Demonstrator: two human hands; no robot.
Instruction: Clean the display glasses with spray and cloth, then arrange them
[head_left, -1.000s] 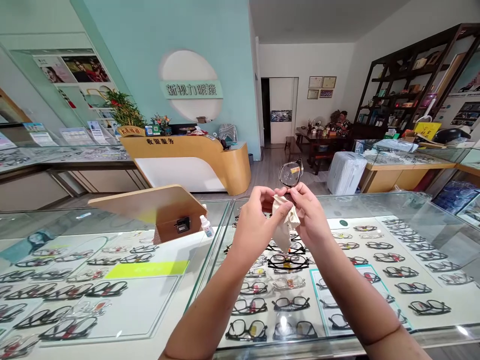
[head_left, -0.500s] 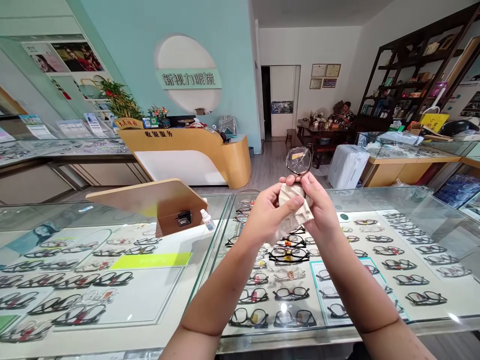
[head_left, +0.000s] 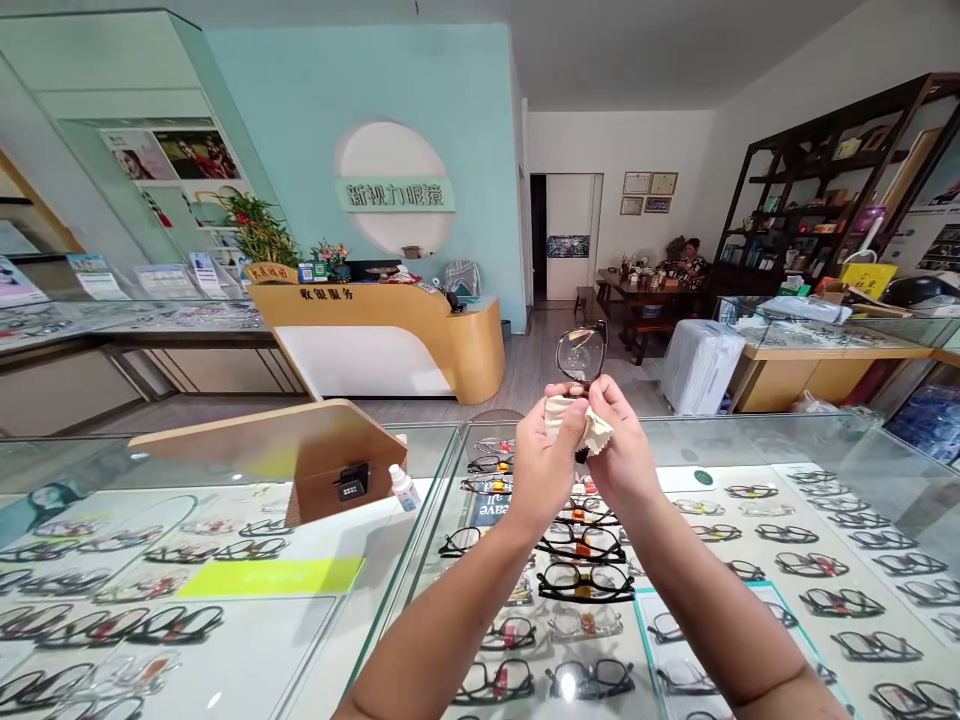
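A pair of dark-framed glasses (head_left: 581,355) stands on end above my fingertips, one lens with a small sticker uppermost. My left hand (head_left: 547,455) is closed on a cream cloth (head_left: 596,430), its thumb pressing the cloth against the lower part of the glasses. My right hand (head_left: 621,440) pinches the frame from the right side, touching the cloth too. The lower lens is hidden by the cloth and fingers. Both hands are over a glass display case (head_left: 750,545) holding rows of glasses.
A white spray bottle (head_left: 403,488) stands left of the hands, beside a tilted wooden-framed mirror or board (head_left: 300,440). Farther off are a reception counter (head_left: 360,345), a wrapped white case (head_left: 701,365) and a seated person (head_left: 690,262) at a dark table.
The head view has tilted up, so the room sits lower in the picture. My hands and the glasses have shifted slightly left and down, and the cloth looks more bunched.
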